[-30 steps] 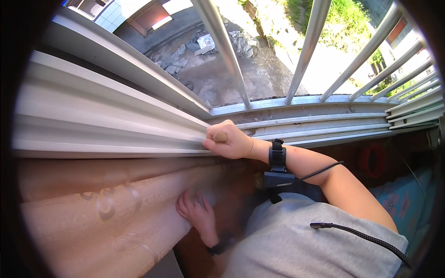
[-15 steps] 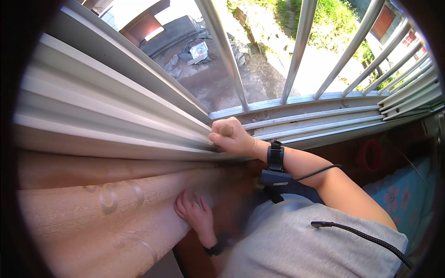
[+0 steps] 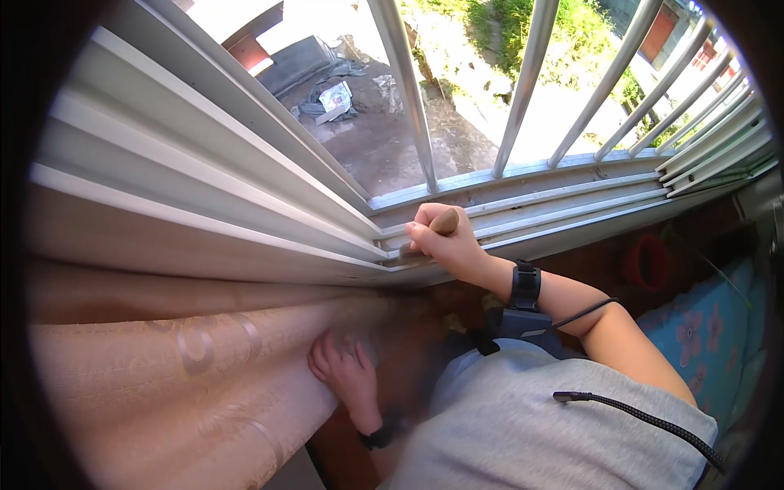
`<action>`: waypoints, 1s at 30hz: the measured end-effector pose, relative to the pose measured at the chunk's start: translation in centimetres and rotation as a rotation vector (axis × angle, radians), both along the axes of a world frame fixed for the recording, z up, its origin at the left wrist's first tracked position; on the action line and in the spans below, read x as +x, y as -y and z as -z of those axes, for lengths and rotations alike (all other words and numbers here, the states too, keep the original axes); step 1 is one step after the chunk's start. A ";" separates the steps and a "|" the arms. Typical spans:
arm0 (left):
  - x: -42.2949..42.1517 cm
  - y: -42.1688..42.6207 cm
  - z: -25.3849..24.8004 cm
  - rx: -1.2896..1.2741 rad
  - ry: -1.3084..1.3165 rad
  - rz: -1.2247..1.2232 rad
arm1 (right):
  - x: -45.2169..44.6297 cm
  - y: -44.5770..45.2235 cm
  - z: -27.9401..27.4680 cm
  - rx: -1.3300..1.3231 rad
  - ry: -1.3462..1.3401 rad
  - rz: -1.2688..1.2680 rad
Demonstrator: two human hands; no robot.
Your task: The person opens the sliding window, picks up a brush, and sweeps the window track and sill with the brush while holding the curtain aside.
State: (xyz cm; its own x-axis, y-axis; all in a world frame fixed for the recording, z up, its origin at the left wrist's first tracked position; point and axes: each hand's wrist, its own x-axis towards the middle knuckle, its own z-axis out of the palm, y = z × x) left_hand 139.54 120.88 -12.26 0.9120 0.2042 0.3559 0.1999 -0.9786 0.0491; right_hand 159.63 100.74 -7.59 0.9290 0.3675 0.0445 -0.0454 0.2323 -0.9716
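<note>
My right hand (image 3: 449, 242) is closed in a fist around a tool with a brown handle (image 3: 445, 221), held over the corner of the window track (image 3: 392, 254). The handle's end pokes out above my fist; a brownish lower part shows beneath it, its working end unclear. Against the beige patterned curtain (image 3: 163, 384) rests my left hand (image 3: 347, 376), its fingers slightly spread on the fabric. Blur covers the area right of those fingers. White window frame pieces (image 3: 220, 163) slope down to the corner from the left.
Metal bars (image 3: 527, 90) stand outside the sill. Beyond them lie paved ground (image 3: 359, 155) and greenery. To the right are a red round container (image 3: 645, 263) and blue flowered fabric (image 3: 694, 335). A black cable (image 3: 637, 412) hangs over the grey shirt (image 3: 523, 408).
My right hand has shifted right along the window track from the corner, still gripping the brown-handled tool, and the handle now shows more from the side. My left hand stays on the curtain.
</note>
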 end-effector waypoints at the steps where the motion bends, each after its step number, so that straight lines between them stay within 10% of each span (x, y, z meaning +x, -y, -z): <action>1: 0.1 -0.1 -0.1 -0.007 -0.007 0.001 | -0.4 -1.0 0.5 -0.007 0.090 0.041; 10: 0.5 -1.7 0.0 -0.005 0.014 0.056 | -0.4 -1.2 0.9 -0.248 0.629 -0.036; 17: 0.0 -2.6 0.4 -0.024 0.005 0.065 | -0.1 -2.1 0.2 0.057 0.044 0.144; 22: 0.1 -3.2 0.6 -0.037 0.022 0.094 | -1.8 -3.5 2.2 -0.187 0.598 0.255; 30: 0.1 -4.1 0.7 -0.051 0.025 0.074 | 0.3 4.3 0.1 -0.395 0.368 0.260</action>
State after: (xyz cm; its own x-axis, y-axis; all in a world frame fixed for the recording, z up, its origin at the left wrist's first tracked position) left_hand 139.64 124.99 -12.95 0.9160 0.1551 0.3700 0.1254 -0.9867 0.1032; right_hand 159.89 96.41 -7.67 0.9400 0.1847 0.2867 0.3206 -0.1916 -0.9276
